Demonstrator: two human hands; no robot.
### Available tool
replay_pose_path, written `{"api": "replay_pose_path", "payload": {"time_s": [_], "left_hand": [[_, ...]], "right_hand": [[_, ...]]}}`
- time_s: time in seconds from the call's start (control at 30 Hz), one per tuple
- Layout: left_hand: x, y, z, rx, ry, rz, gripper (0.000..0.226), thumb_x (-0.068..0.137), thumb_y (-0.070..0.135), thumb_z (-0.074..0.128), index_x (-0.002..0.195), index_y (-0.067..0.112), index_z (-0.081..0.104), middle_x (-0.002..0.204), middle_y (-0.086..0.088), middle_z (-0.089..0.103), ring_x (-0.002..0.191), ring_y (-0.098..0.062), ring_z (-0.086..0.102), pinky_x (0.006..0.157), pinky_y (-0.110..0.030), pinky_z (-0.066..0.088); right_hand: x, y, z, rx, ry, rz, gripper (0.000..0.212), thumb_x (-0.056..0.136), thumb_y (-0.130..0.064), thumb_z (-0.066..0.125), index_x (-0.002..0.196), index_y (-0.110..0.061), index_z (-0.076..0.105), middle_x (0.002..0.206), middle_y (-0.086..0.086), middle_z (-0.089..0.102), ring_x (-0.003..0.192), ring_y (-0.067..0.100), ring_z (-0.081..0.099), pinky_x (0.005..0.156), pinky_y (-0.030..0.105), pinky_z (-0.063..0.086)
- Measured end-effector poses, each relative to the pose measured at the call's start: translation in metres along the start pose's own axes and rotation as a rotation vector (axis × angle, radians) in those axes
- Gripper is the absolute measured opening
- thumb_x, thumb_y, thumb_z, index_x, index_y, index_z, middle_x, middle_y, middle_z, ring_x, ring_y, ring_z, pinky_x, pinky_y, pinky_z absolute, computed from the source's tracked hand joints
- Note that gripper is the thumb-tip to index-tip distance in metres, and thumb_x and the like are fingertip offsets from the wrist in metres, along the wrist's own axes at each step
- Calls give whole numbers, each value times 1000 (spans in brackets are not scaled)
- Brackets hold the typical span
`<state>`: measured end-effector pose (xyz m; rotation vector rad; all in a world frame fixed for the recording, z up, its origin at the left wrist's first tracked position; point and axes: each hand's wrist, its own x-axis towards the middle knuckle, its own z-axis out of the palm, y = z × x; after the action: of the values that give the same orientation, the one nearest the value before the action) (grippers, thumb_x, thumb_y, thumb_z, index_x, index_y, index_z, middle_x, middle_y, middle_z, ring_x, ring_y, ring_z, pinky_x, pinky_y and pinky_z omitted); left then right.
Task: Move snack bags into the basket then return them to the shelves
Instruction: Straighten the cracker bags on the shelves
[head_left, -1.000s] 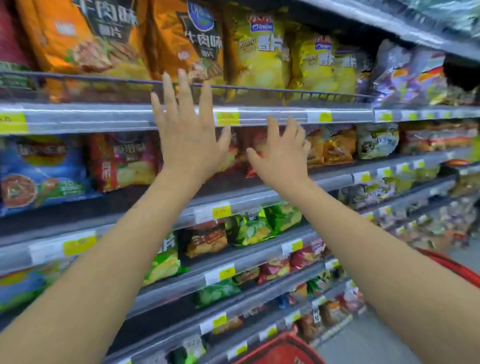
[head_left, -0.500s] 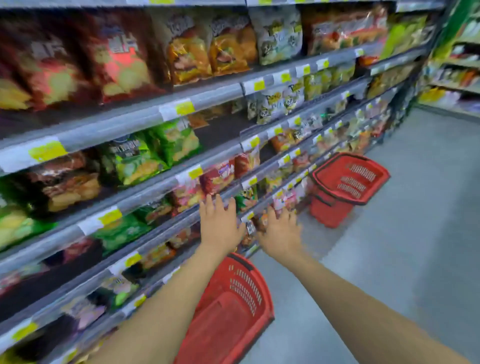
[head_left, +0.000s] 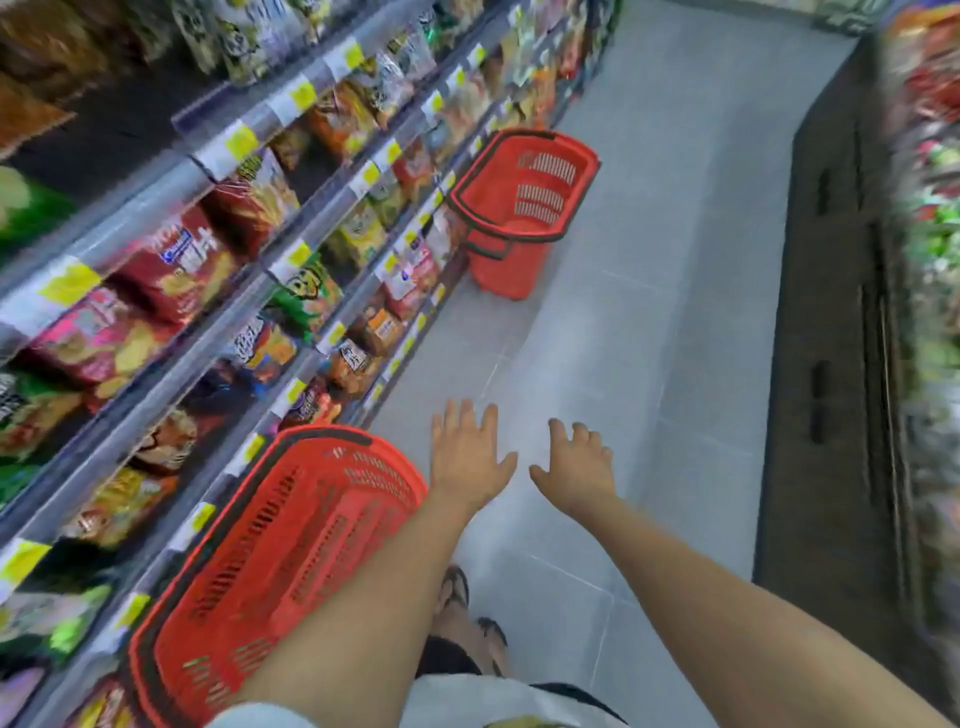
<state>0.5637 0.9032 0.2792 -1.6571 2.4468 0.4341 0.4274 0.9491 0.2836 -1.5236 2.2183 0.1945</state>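
Head view: left hand (head_left: 466, 456) and right hand (head_left: 576, 467) at lower centre over grey floor (head_left: 675, 312), fingers spread wide, holding nothing. Near red basket (head_left: 270, 561) lower left beside snack shelves (head_left: 208, 249); second basket (head_left: 524, 202) at upper centre.

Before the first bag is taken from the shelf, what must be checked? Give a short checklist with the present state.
1. Left hand free: ok, open and empty.
2. Right hand free: ok, open and empty.
3. Near basket empty: ok, no bags seen inside.
4. Near basket within reach: ok, beside the left arm.
5. Bags on the shelves: ok, stocked.
6. Floor clear to the far basket: ok.
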Motion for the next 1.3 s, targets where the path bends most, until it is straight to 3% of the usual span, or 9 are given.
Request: {"api": "replay_pose_path", "payload": {"time_s": [0.23, 0.4, 0.7, 0.93, 1.3], "left_hand": [[66, 6, 18, 60, -136, 94, 79, 91, 62, 39, 154, 24, 10, 159, -19, 6, 146, -41, 0, 116, -54, 5], [140, -1, 2, 90, -110, 154, 79, 92, 64, 35, 154, 24, 6, 160, -18, 1, 146, -42, -2, 116, -57, 5], [256, 15, -39, 73, -76, 251, 77, 93, 61, 37, 154, 23, 8, 161, -17, 0, 147, -39, -2, 117, -52, 1], [354, 53, -47, 108, -127, 284, 77, 94, 59, 37, 154, 23, 6, 161, -16, 1, 147, -37, -2, 119, -49, 4], [556, 159, -108, 62, -39, 204, 77, 94, 58, 37, 155, 21, 6, 161, -16, 2, 147, -37, -4, 119, -49, 0]], "right_hand": [[58, 21, -7, -27, -26, 92, 68, 92, -47, 49, 147, -18, 22, 145, 18, 31, 130, 35, 34, 102, 43, 32], [120, 15, -33, -34, -4, 140, 72, 94, -49, 46, 151, -21, 13, 157, 20, 11, 140, 37, 20, 109, 47, 25], [207, 24, -78, 7, 10, 152, 67, 97, -45, 42, 152, -22, 12, 160, 15, 3, 142, 35, 17, 112, 50, 24], [298, 61, -115, 21, -25, 154, 67, 97, -44, 42, 152, -23, 11, 160, 12, 5, 141, 35, 20, 110, 49, 25], [488, 162, -239, -58, 8, 55, 64, 98, -44, 40, 153, -29, 9, 159, 11, 12, 139, 36, 24, 109, 51, 25]]}}
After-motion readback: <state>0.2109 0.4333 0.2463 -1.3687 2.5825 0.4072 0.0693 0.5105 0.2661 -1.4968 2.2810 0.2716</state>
